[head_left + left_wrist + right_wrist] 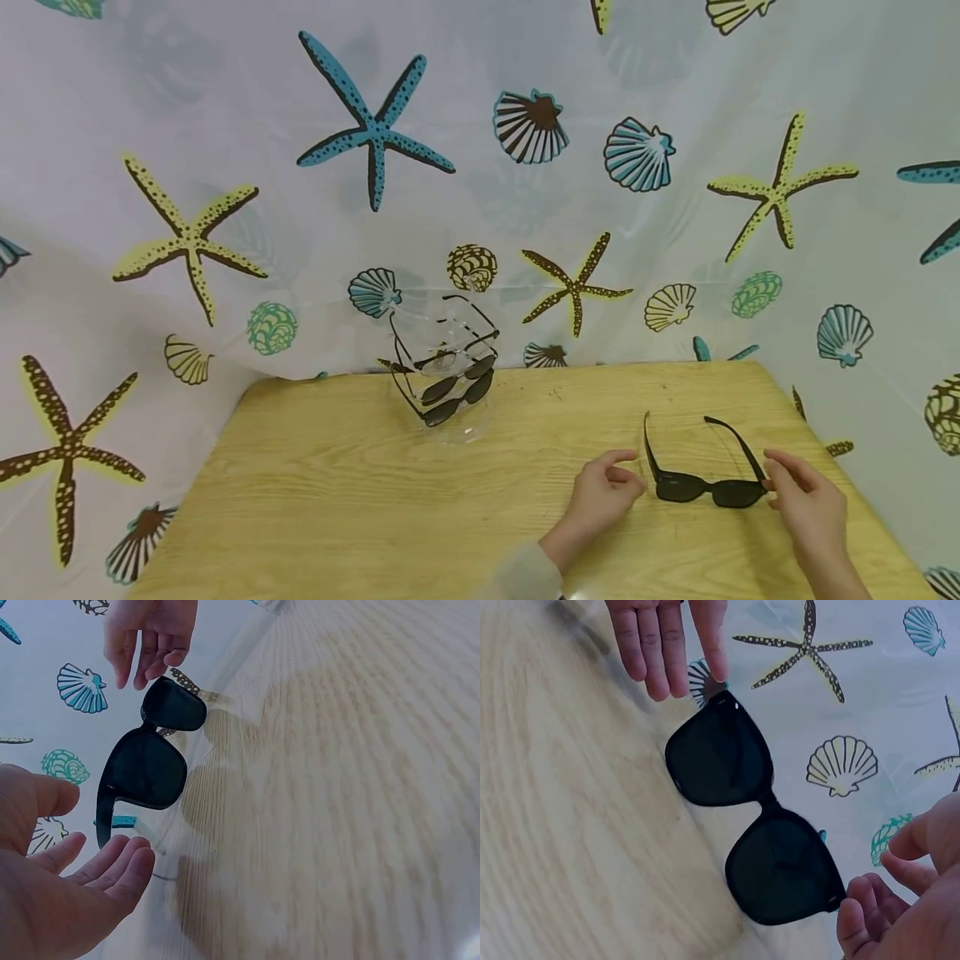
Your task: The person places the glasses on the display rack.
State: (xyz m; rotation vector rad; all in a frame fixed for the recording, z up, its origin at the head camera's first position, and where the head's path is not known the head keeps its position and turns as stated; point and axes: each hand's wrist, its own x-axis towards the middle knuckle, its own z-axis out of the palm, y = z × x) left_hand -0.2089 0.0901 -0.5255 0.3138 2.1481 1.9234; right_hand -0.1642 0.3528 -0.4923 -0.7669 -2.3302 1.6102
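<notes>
Black sunglasses (pixel 708 490) with dark lenses sit at the right side of the wooden table, temples unfolded and pointing toward the back. My left hand (pixel 606 492) is just left of their left corner, with a small gap in the head view. In the left wrist view, the fingers of that left hand (pixel 82 885) are mostly straight, thumb apart from them. On the other side, my right hand (pixel 810 504) has its fingertips at the right corner of the frame. The right wrist view shows the right hand (pixel 907 900) loosely bent there, not pinching the sunglasses (pixel 720 761).
Toward the back middle of the table (pixel 360 500) stands a clear display rack (pixel 468 433) bearing several glasses (pixel 457 400), some dark-lensed. A white curtain (pixel 480 200) printed with starfish and shells hangs behind the table and along its sides.
</notes>
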